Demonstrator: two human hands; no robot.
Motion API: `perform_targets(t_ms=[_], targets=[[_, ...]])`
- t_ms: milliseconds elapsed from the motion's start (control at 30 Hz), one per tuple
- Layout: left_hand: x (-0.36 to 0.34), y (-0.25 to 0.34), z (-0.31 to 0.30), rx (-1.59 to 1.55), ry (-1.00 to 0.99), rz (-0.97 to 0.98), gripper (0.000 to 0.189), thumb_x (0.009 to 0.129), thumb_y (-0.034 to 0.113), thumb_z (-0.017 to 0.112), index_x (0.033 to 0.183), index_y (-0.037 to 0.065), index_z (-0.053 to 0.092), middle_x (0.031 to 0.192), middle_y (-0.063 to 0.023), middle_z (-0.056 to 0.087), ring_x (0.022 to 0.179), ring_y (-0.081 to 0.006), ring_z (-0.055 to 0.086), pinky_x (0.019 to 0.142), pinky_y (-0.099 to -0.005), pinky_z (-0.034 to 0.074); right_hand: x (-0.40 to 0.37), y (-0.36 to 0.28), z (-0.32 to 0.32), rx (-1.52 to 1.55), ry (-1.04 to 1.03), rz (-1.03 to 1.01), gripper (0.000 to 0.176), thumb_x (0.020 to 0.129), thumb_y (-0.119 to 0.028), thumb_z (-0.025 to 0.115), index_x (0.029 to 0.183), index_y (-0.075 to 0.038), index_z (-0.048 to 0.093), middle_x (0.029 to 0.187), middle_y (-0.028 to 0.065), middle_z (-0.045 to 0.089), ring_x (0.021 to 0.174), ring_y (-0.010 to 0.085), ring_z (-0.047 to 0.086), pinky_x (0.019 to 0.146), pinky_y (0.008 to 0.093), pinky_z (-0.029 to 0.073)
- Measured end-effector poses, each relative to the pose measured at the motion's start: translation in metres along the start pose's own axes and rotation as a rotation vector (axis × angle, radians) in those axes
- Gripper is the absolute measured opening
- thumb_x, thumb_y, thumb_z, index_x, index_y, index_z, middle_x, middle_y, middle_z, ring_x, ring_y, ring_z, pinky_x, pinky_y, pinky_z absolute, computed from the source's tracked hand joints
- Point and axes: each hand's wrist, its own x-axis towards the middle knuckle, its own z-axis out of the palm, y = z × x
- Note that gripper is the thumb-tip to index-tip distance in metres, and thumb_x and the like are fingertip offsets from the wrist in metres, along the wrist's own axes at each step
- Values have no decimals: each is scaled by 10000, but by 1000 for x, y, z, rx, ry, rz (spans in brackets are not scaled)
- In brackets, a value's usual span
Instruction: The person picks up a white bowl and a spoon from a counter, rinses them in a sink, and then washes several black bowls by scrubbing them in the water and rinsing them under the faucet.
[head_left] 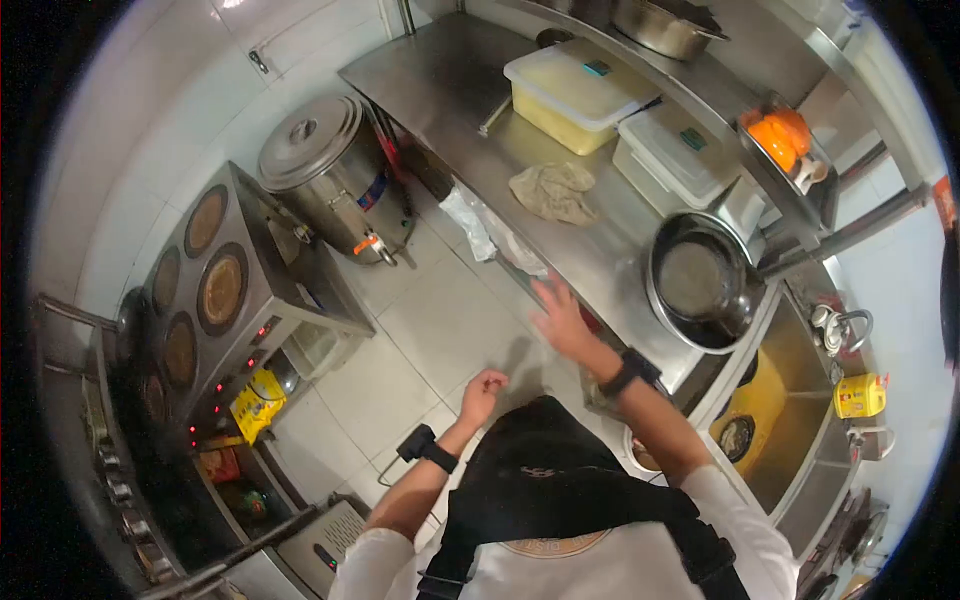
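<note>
Item, right hand (pixel 560 318): is hovering palm down at the front edge of the bench (pixel 440 80), its fingers (pixel 545 292) spread apart and holding nothing. The hand is slightly blurred, so we are not claiming contact with the edge. Item, plastic bag (pixel 482 225): is hanging crumpled and translucent over that same front edge, at eleven o'clock of the right hand, near the fingertips but apart from them. Item, left hand (pixel 484 392): is hanging over the floor tiles (pixel 440 330) at seven o'clock of the right hand, fingers curled loosely together, empty as far as we are able to see. Item, cloth (pixel 553 192): is lying bunched on the bench at twelve o'clock of the right hand, well apart from it. Item, dark pan (pixel 700 282): is sitting in a metal bowl at two o'clock, near the bench's sink end. Item, two lidded tubs, one yellow (pixel 575 95) and one white (pixel 672 150): are standing side by side at the back of the bench. Item, stock pot (pixel 320 165): is standing across the aisle at ten o'clock, beside the stove (pixel 215 290). We are judging the step in hand to be an approach to the bag at the bench edge, with no grasp made yet. The next move is calling for the spread fingers to close in a pinch on the loose film, since thin plastic is likely to slide under a flat palm.
</note>
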Motion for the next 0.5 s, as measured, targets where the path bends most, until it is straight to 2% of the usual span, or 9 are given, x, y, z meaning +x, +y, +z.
perform_targets(t_ms=[33,67,100,133,200,300,367,400,500], targets=[[7,14,-4,-39,-9,-8,194,786,-25,409,880,23,571,812,-49,597,779,-126,543,743,-258,424,36,2,4,8,10,1,531,788,-255,553,1247,-99,338,1336,201,200,1220,396,220,961,477,267],[15,29,-8,-75,-19,-10,214,777,-55,391,900,-4,558,847,-64,599,817,-134,547,787,-257,420,73,6,6,-15,45,128,544,782,-274,554,1252,-111,332,1341,196,180,1217,410,204,953,506,262],[24,48,-12,-144,-46,1,215,787,-47,387,912,-6,557,857,-64,600,821,-133,546,793,-255,416,102,10,7,-38,84,252,558,777,-292,555,1256,-124,326,1347,190,160,1215,424,187,945,534,257],[35,66,-17,-211,-74,18,216,797,-39,384,924,-8,556,867,-65,601,825,-132,546,799,-252,412,124,15,8,-33,110,247,558,777,-292,555,1256,-124,326,1347,190,160,1215,424,187,945,534,257],[59,90,-28,-258,-106,20,206,822,-6,388,953,-10,546,886,-62,600,852,-135,542,798,-245,406,170,28,3,-68,220,441,553,772,-306,558,1253,-149,334,1323,187,189,1176,447,222,931,554,255],[103,127,-54,-240,-171,38,212,820,8,397,980,3,536,932,-64,600,859,-128,534,806,-243,395,212,54,3,-316,118,586,471,760,-292,561,1184,-147,416,1283,172,255,1150,411,268,893,546,293],[133,152,-72,-205,-200,-38,221,814,15,399,991,21,531,958,-55,597,869,-113,524,768,-225,380,224,83,4,-252,137,473,395,754,-263,560,1124,-154,477,1220,168,333,1122,402,309,901,509,303],[148,168,-81,-175,-209,-41,221,814,15,399,991,21,531,958,-55,597,869,-113,524,768,-225,380,226,92,9,-225,150,486,395,754,-263,560,1124,-154,477,1220,168,333,1122,402,309,901,509,303],[206,226,-94,-112,-329,119,224,829,48,391,999,41,538,952,-47,601,875,-100,521,757,-215,366,236,116,7,-171,150,499,356,755,-231,551,1102,-164,503,1125,172,401,1073,390,363,888,464,333]])
